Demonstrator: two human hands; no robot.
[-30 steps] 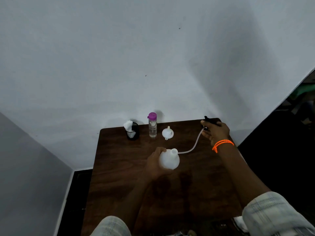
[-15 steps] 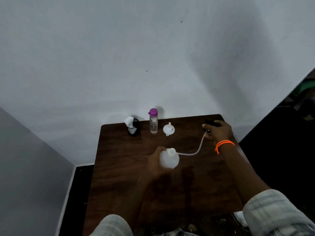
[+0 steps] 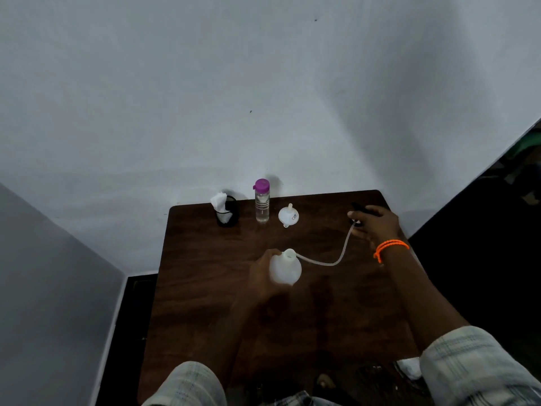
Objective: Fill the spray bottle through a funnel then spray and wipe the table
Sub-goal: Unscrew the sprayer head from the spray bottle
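Note:
My left hand (image 3: 262, 275) grips the round white spray bottle body (image 3: 285, 269) at the middle of the dark wooden table (image 3: 205, 303); its neck is uncapped. My right hand (image 3: 373, 224) rests over the black spray head (image 3: 358, 208) at the far right edge. The head's clear dip tube (image 3: 336, 260) curves across the wood to the bottle's mouth. A small white funnel (image 3: 288, 215) lies at the back of the table. Left of it stands a clear water bottle (image 3: 262, 205) with a purple cap.
A black mesh cup (image 3: 227, 213) holding white tissue stands at the back left, close to the white wall. An orange band circles my right wrist. The table's right edge drops to a dark floor. Something white (image 3: 409, 367) lies by the near right edge.
My right hand has carried the spray head outward to the far right edge and lowered it onto the table, trailing the tube out of the bottle. My left hand keeps the bottle still.

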